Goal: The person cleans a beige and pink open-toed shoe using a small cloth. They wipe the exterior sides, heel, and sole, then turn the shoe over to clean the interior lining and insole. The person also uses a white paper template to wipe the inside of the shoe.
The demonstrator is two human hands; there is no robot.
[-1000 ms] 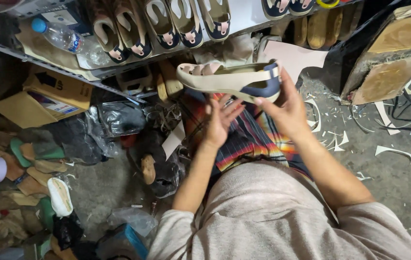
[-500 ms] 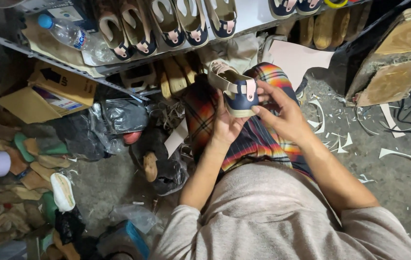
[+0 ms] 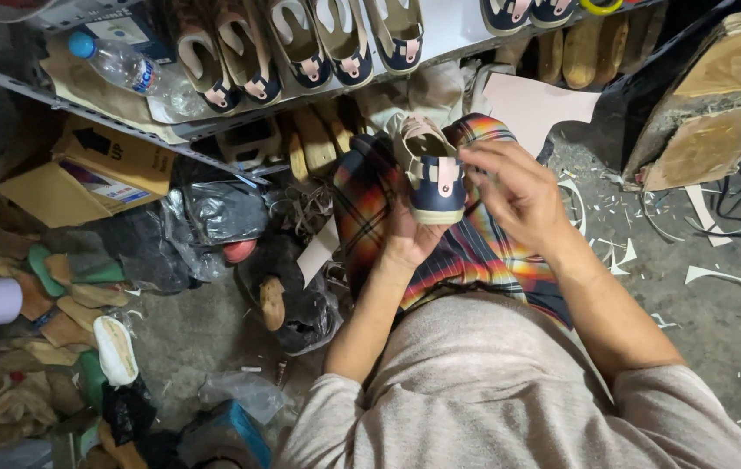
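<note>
A small navy and pink sandal point(image 3: 434, 178) with a thick pale sole sits between both hands, held up over the person's lap, which is covered by multicoloured plaid cloth point(image 3: 466, 252). The left hand point(image 3: 407, 236) cups it from below and behind, palm against the sole side, fingers curled around the heel end and mostly hidden by the sandal. The right hand point(image 3: 514, 193) comes in from the right, fingers bent and pinching the sandal's upper edge near the pink strap, thumb toward the front. The sandal stands roughly on end, navy toe part pointing down toward the person. Just beyond it, a metal shelf point(image 3: 214, 122) carries a row of matching sandals point(image 3: 301, 43), their open tops facing the camera, and a clear plastic bottle with a blue cap point(image 3: 123, 65) lies at the shelf's left end. Under the shelf is a folded cardboard box point(image 3: 101, 169) and dark plastic bags point(image 3: 214, 213). Pale offcuts and shavings point(image 3: 709, 274) are scattered on the concrete floor point(image 3: 718, 330) to the right.
</note>
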